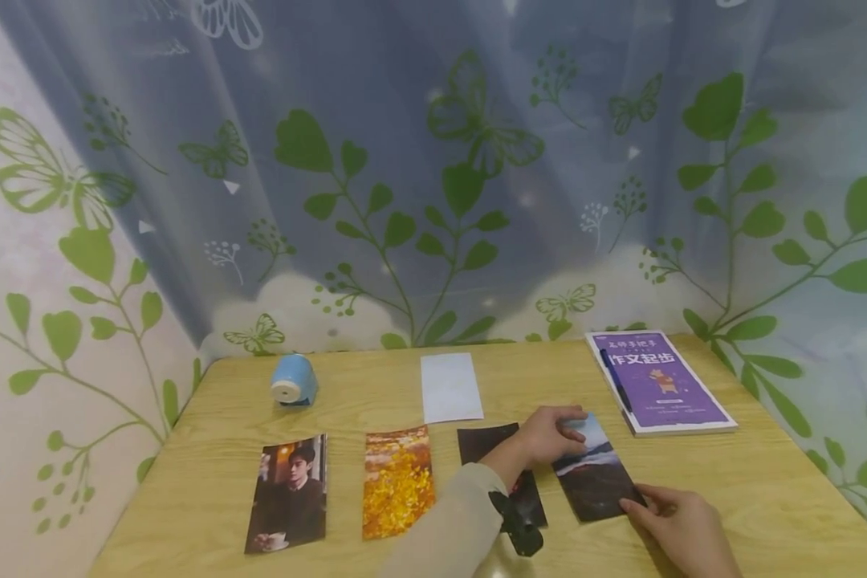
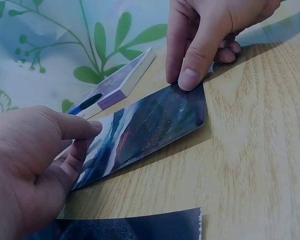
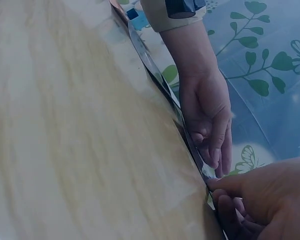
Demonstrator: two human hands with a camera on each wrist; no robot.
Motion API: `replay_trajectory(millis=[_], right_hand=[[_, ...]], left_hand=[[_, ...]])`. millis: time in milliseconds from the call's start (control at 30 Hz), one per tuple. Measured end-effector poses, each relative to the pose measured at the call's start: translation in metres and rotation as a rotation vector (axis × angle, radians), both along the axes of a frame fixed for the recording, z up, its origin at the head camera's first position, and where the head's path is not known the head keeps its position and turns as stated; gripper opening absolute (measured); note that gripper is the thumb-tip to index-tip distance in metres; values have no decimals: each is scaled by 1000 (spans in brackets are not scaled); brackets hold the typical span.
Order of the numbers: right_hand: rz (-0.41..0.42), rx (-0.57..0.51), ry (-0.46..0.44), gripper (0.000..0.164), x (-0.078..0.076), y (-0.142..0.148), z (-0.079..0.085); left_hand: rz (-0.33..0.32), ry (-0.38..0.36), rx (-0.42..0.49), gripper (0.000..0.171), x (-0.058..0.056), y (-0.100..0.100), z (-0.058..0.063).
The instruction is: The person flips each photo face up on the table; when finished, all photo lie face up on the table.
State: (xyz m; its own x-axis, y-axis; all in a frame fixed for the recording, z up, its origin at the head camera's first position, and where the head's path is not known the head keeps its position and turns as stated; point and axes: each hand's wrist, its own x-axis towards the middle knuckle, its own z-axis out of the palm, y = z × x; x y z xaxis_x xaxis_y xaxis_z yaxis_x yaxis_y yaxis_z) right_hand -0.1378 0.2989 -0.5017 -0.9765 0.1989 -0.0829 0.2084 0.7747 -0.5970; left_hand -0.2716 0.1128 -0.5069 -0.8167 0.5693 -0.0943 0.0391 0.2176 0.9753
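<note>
A glossy landscape photo card (image 1: 598,482), dark with a pale blue and white end, lies at the right of the row of cards. My left hand (image 1: 551,435) pinches its far, pale end. The near right corner is between the thumb and fingers of my right hand (image 1: 682,526). In the left wrist view, the card (image 2: 150,127) is slightly raised, with a shadow beneath its edge. Just left of it, a dark card (image 1: 487,443) is partly covered by my left forearm. The right wrist view shows the cards almost edge-on, with both hands close together.
On the wooden table (image 1: 209,466) lie a portrait photo card (image 1: 289,498) and a yellow foliage card (image 1: 397,482). Farther back are a blue pencil-sharpener-like object (image 1: 296,377), a white card (image 1: 451,387) and a purple book (image 1: 665,385) with a pen (image 1: 616,377). A patterned curtain (image 1: 405,201) hangs behind.
</note>
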Motion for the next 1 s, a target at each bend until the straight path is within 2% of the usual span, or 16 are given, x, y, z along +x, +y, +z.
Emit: replay_trajectory(millis=[200,400,533,633,733,867,1000], right_hand=[[-2,-26,-40,61,-2,0,-2],[10,22,50,54,-1,-2,5],[22,36,76,54,-5,-8,16],[62,43,115,52,-10,-18,23],[112,33,186,47,-17,-32,28],[176,3,255,41,-30,-55,34],[240,-42,271,41,-49,-77,39]], left_hand=[[18,-2,-1,53,-1,-2,-3],[11,2,1,48,-3,-12,1],[-13,20,26,46,-10,-23,8],[-9,31,35,45,-20,-35,11],[32,49,28,44,-32,-50,15],[112,81,2,43,-51,-81,21],[226,88,-5,44,-69,-120,22]])
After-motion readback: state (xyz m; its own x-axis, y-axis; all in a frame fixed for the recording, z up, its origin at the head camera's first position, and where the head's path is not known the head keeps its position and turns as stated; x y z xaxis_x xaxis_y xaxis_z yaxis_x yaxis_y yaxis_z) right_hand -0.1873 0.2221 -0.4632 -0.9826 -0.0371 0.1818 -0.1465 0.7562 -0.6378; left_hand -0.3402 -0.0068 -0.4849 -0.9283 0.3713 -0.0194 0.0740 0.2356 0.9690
